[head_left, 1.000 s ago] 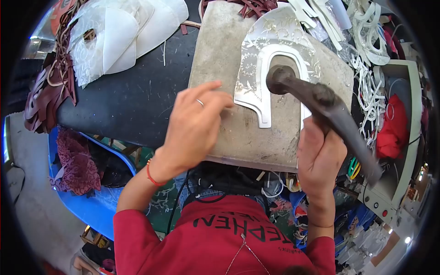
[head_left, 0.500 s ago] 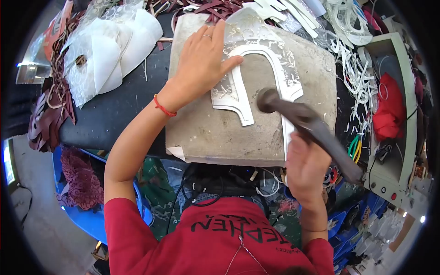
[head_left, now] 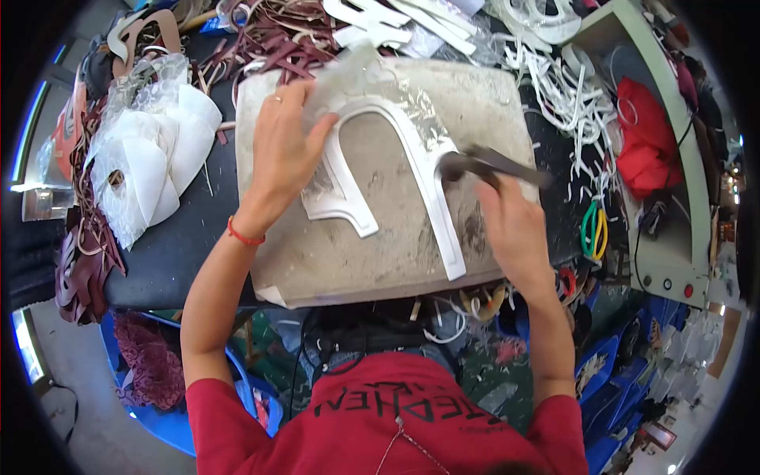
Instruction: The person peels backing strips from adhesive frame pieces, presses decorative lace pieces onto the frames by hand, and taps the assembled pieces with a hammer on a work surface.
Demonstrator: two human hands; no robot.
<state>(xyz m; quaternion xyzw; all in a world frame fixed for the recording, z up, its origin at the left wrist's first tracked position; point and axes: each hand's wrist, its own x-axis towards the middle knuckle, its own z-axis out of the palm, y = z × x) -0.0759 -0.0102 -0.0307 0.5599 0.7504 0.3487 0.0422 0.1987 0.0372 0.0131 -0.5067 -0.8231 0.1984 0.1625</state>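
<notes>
My left hand (head_left: 281, 146) lies over the left edge of a shoe upper, its fingers stretched out and its thumb apart, near the top of the curve. The shoe upper is sheer patterned fabric (head_left: 416, 103) with a white U-shaped border (head_left: 431, 178). It lies on a worn beige board (head_left: 293, 269). My right hand (head_left: 513, 229) is closed on a hammer (head_left: 499, 165), blurred by motion. The hammer's head overlaps the right leg of the white border in this view.
To the left, white rounded pieces (head_left: 190, 131) lie stacked on the black table top (head_left: 158, 265). Maroon strips (head_left: 277, 32) heap up behind the board. White cut strips (head_left: 546, 75) and a grey metal housing with a red cloth (head_left: 645, 142) stand at right.
The view has shifted, and the upper now sits lower left in it, turned somewhat. The hammer has swung from between the border's legs to over its right leg.
</notes>
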